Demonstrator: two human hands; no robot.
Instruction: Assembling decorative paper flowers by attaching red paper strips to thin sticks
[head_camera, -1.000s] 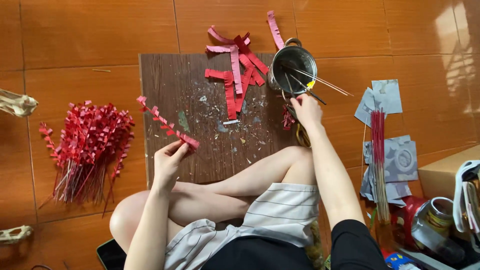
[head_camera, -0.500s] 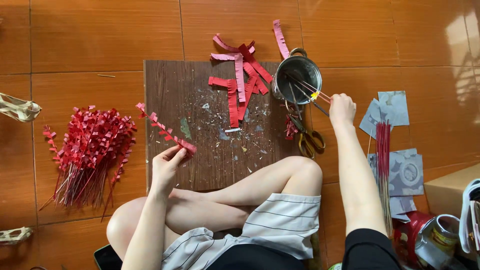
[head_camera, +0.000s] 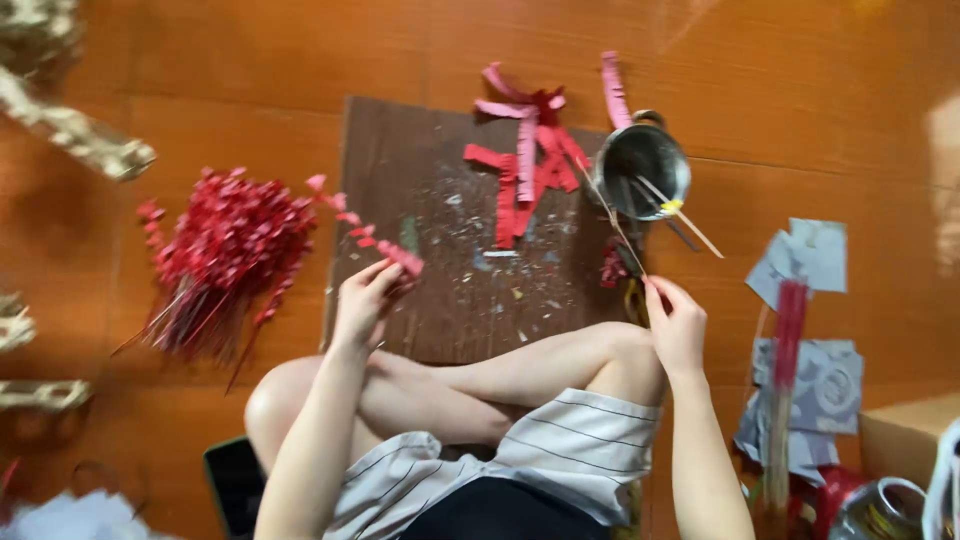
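Red curled paper strip (head_camera: 365, 232), a zigzag of small folded petals, hangs pinched by its lower end in the left hand (head_camera: 362, 305), whose fingers close narrowly on it; the strip runs up toward ten o'clock, over the left edge of the dark wooden board (head_camera: 450, 290). At three o'clock from that hand, across the board, the right hand (head_camera: 678, 325) pinches the bottom of a thin pale stick (head_camera: 612, 222) between thumb and fingertips, the other fingers curled; the stick slants up toward eleven o'clock, its top near the rim of a small metal pot (head_camera: 640, 165). Two more sticks lean out of that pot, one tipped with yellow.

Both hands rest above the person's crossed bare legs, with striped shorts (head_camera: 560, 455) at six o'clock. On the board, at twelve o'clock from the right hand, lie loose flat red and pink paper strips (head_camera: 525, 160), one just beside the pot. Off the board at nine o'clock, a heap of finished red curled sticks (head_camera: 225, 250) lies on the orange tiled floor (head_camera: 250, 60). At four o'clock from the right hand are grey paper sheets (head_camera: 810, 380) and an upright bundle of red-tipped sticks (head_camera: 785, 380).
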